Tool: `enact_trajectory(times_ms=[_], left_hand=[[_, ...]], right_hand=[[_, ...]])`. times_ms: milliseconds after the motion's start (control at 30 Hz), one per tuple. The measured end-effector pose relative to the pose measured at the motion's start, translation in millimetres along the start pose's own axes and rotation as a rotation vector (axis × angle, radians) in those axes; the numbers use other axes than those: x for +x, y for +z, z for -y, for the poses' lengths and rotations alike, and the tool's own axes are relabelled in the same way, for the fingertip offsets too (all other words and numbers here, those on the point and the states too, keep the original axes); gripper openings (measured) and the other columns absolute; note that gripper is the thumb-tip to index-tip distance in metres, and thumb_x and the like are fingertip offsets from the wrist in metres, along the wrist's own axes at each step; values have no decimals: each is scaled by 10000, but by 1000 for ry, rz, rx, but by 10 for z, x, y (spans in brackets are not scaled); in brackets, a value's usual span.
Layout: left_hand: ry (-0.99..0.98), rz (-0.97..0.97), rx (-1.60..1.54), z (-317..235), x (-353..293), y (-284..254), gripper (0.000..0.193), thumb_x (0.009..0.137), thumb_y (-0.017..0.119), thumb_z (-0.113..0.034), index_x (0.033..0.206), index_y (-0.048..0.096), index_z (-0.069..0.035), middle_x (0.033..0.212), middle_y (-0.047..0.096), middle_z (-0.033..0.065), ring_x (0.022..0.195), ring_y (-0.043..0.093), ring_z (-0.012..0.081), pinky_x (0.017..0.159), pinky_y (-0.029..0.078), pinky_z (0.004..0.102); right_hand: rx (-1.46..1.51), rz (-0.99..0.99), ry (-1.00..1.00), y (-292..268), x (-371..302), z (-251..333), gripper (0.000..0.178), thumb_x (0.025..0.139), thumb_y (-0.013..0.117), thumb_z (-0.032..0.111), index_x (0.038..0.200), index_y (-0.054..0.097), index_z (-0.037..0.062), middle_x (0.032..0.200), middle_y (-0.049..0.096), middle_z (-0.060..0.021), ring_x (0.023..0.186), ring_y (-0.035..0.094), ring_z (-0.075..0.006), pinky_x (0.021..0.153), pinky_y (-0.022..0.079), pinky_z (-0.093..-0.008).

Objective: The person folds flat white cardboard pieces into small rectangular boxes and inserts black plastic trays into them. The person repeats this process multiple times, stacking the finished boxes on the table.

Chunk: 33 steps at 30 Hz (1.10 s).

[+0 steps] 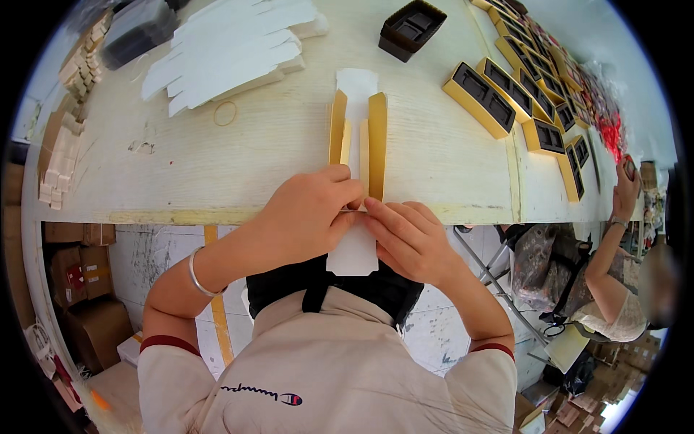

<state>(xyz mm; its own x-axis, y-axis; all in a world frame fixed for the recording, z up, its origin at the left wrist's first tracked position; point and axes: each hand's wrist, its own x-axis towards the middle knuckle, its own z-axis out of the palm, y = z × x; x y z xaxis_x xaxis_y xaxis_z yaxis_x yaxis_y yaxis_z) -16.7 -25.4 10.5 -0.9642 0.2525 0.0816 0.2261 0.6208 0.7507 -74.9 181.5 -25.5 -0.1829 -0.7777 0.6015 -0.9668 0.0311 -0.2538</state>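
At the table's near edge lies a partly folded cardboard box blank (377,130), its gold side walls standing up and its white end flap hanging over the edge toward me. My left hand (322,206) pinches the near end of the blank from the left. From the right, my right hand (408,239) has its fingers closed at the same near corner, fingertips close to those of the left. The exact fold between the fingertips is partly hidden. Beyond the blank sits a stack of dark brown plastic trays (412,29).
White flat box blanks (231,54) are piled at the far left, near a rubber band (225,113) and dark trays (141,32). Gold boxes with dark inserts (481,100) stand in rows at right. A co-worker (614,289) sits at the far right. Cartons (83,275) fill a lower-left shelf.
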Motion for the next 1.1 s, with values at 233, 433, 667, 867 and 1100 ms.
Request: enact_trajectory(times_ms=[233,433,667,867,1100], left_hand=[[-98,290,-588,85,-26,-259,321,932,545,-98,1234,461,-31,953,559,61,765,511,133,720,450,256],[-128,109,-444,7,-125,-80,273,954,484,-56,1217,413,-41,1187,501,128,1001,551,153,763,473,285],[13,-194,-224,-3,-153,91,213,888,590,-26,1083,505,-16,1151,515,133,778,628,256,673,505,328],[166,-321,164,17,-230,273,121,799,684,-39,867,596,9,912,563,103,641,567,269,543,468,325],[104,-82,292,-38,-180,83,87,752,599,32,792,541,-19,784,529,97,626,587,276,504,466,337]], right_hand=[[341,-128,339,26,176,44,286,781,655,-82,1040,572,6,822,621,-102,729,586,-246,624,470,-310],[709,-288,603,106,157,139,334,825,638,-83,1124,530,18,966,612,-135,686,580,-194,549,474,-255],[58,-109,342,89,147,167,361,753,687,-38,1101,601,-3,1063,565,-136,668,548,-197,570,455,-280],[-113,10,240,67,240,140,246,724,661,33,964,610,23,856,515,-86,664,537,-229,564,422,-352],[138,347,440,-132,449,103,133,738,642,22,809,529,31,790,486,-111,729,559,-291,607,451,-378]])
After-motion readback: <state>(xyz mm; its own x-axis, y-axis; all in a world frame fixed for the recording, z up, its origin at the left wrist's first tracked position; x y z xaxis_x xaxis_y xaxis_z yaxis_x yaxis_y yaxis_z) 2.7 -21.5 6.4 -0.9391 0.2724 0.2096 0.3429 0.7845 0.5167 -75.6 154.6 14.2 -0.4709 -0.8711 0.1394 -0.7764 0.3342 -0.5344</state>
